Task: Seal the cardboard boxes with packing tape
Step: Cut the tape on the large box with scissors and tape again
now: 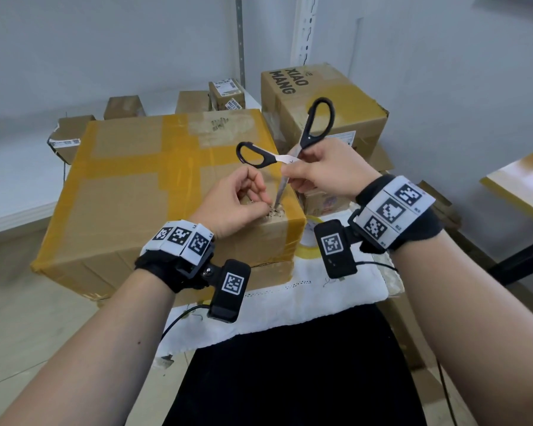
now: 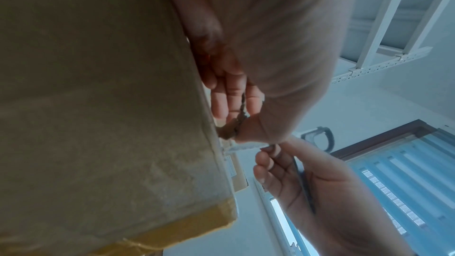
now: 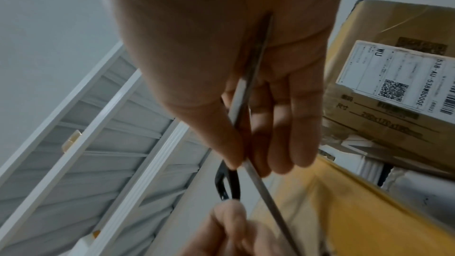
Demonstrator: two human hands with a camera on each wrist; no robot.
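- The large cardboard box (image 1: 154, 186) sits in front of the person, its top and edges already banded with yellow packing tape (image 1: 179, 155). Its near right corner (image 1: 276, 214) looks frayed and torn.
- The right hand (image 1: 323, 173) grips the scissors (image 1: 293, 149) by the blades rather than the handles. Both black loops (image 1: 319, 121) splay open above the fist, and one blade tip points down into that frayed corner.
- The left hand (image 1: 237, 201) pinches a scrap of loose tape or torn card just beside the blade tip; the left wrist view shows a brownish strip (image 2: 231, 127) caught between thumb and fingers (image 2: 221, 102).
- Judged step: trimming or freeing a ragged tail at the corner so the seal lies flat.
- To do it well: keep the scrap taut and pulled away from the box, and work the blade tip under the scrap only, not into the card.
- Holding bare blades invites a slip; a light, short stroke aimed away from the left fingertips is safer.
- A tape roll (image 1: 310, 241) lies just right of the box on the white cloth (image 1: 290, 299), handy for patching the corner.
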